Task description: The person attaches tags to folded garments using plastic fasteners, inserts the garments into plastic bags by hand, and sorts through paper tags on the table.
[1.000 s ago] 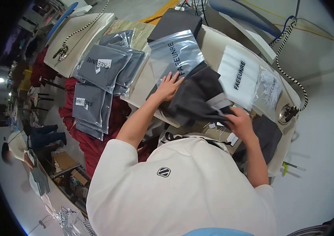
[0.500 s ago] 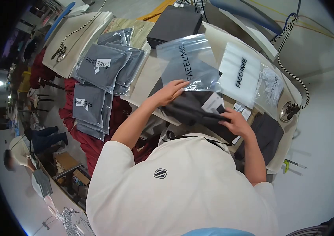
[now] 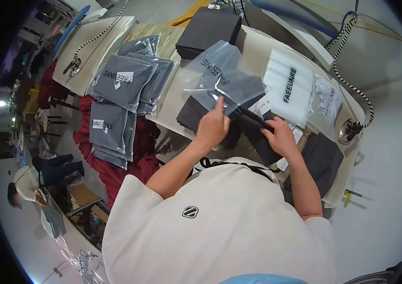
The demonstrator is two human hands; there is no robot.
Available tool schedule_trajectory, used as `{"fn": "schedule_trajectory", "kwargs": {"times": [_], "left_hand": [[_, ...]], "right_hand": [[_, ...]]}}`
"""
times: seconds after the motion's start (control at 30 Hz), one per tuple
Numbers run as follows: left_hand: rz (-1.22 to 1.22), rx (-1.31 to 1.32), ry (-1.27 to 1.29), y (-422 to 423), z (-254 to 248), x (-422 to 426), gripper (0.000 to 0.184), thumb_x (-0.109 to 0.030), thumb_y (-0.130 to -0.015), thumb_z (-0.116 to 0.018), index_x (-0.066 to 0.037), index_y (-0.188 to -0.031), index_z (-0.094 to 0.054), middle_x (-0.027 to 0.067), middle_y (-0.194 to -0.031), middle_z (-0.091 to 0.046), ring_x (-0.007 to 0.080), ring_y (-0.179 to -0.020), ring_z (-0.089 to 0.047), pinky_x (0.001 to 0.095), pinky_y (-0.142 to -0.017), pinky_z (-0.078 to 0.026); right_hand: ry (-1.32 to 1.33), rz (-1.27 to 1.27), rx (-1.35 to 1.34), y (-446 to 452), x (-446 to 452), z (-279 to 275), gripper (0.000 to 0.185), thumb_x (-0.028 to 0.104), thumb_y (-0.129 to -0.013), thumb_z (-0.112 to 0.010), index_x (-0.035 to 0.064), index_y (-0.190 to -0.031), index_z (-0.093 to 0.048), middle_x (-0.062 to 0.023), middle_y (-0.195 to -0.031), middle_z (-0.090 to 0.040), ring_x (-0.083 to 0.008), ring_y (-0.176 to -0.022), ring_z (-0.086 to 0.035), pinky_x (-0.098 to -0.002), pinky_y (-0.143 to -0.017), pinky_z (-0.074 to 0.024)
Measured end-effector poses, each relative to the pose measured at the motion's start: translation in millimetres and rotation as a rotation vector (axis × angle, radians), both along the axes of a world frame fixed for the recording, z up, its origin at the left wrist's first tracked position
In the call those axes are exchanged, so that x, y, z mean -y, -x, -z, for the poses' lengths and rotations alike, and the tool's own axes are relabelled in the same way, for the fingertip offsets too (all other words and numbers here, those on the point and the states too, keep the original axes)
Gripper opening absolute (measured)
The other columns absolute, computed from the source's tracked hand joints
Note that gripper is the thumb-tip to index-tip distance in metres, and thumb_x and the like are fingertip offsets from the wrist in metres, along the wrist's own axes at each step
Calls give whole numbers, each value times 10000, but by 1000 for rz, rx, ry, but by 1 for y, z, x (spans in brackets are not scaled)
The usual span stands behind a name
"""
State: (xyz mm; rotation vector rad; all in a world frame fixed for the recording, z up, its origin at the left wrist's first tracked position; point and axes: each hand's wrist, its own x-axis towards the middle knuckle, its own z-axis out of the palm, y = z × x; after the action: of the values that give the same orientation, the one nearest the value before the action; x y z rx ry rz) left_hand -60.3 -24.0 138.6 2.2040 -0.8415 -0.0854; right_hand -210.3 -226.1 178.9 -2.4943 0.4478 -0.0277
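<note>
A clear plastic bag [image 3: 210, 66] printed FAEEUNRE lies tilted and creased over dark folded cloth. My left hand [image 3: 213, 127] is at its near edge, index finger stretched out and touching the plastic; the other fingers are partly hidden. My right hand [image 3: 280, 138] pinches the edge of a dark folded garment [image 3: 260, 135] with a white tag [image 3: 263, 105]. The garment's far part reaches toward the bag; how much is inside I cannot tell. Beneath the bag's left side lies another dark folded piece [image 3: 189, 113].
A dark folded stack [image 3: 209, 31] stands behind. Bagged garments [image 3: 124, 80] lie left, above red cloth [image 3: 146, 165]. On the right are a pile of printed bags [image 3: 288, 85], a crumpled bag [image 3: 328, 102] and dark garments [image 3: 321, 161]. Another person [image 3: 25, 182] is far left.
The bag has shifted and twisted, its near edge now raised. My left hand has moved nearer my body, its index finger extended. The garment and its tag have turned in my right hand.
</note>
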Motion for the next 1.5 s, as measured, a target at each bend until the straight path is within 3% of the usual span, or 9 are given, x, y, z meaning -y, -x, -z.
{"fn": "schedule_trajectory", "kwargs": {"times": [0.2,0.3,0.43,0.73,0.83,1.1,1.23,1.37,1.5], "left_hand": [[50,149,-254,-30,-29,14,582,-173,-918,-613,23,-1451,-487,220,-1042,-682,404,-937,-664,489,-835,-525],[47,267,-203,-68,-3,21,637,-296,-983,-561,13,-1515,-396,237,-1368,-562,439,-1294,-513,573,-1058,-410],[289,250,-288,-55,14,35,661,-386,-1030,-481,-32,-1566,-328,243,-1588,-346,483,-1469,-297,648,-1160,-256],[154,45,-382,-46,31,43,629,-413,-1062,-399,-168,-1621,-247,234,-1643,-263,525,-1491,-230,681,-1170,-205],[121,84,-301,-52,39,57,616,-405,-1053,-425,-195,-1614,-280,194,-1651,-271,546,-1480,-232,714,-1151,-202],[286,429,-65,-40,-59,54,589,-345,-1071,-385,-167,-1619,-265,173,-1675,-225,508,-1515,-178,675,-1186,-158],[387,297,-189,-27,-27,50,596,-342,-1070,-387,-146,-1619,-264,172,-1682,-204,495,-1528,-149,653,-1206,-124],[389,83,-206,-7,-1,54,598,-342,-1070,-388,-134,-1617,-268,164,-1687,-194,483,-1536,-145,635,-1216,-118],[475,91,-163,27,-45,66,604,-351,-1068,-385,-133,-1619,-265,187,-1683,-193,476,-1539,-145,637,-1215,-120]], "right_hand": [[105,-75,14,-4,-17,5,195,202,-888,-724,75,-1036,-716,-138,-958,-604,-362,-891,-639,-464,-758,-519],[144,-173,-28,-1,-9,1,197,205,-878,-731,95,-1040,-715,-128,-958,-599,-351,-904,-655,-455,-753,-540],[174,-227,77,-31,-12,4,206,187,-864,-746,89,-1041,-712,-141,-988,-607,-358,-909,-639,-460,-764,-529],[409,17,-18,-1,-33,10,296,141,-814,-765,93,-1102,-718,-134,-1062,-614,-352,-985,-627,-458,-787,-537],[177,99,-39,16,-26,49,401,74,-745,-777,79,-1141,-712,-167,-1121,-616,-368,-1006,-611,-446,-827,-539],[266,-59,515,25,-27,29,462,-20,-674,-727,55,-1129,-699,-220,-1126,-607,-421,-1027,-609,-448,-862,-538],[108,3,265,40,-29,23,456,-27,-683,-717,54,-1130,-687,-223,-1143,-608,-431,-1051,-607,-475,-863,-535],[123,-46,335,56,-23,44,406,-17,-725,-722,23,-1127,-689,-214,-1149,-633,-420,-999,-633,-462,-831,-530],[-13,-56,390,24,-25,58,464,28,-719,-724,35,-1181,-678,-226,-1248,-606,-441,-1095,-595,-479,-929,-509]]}}
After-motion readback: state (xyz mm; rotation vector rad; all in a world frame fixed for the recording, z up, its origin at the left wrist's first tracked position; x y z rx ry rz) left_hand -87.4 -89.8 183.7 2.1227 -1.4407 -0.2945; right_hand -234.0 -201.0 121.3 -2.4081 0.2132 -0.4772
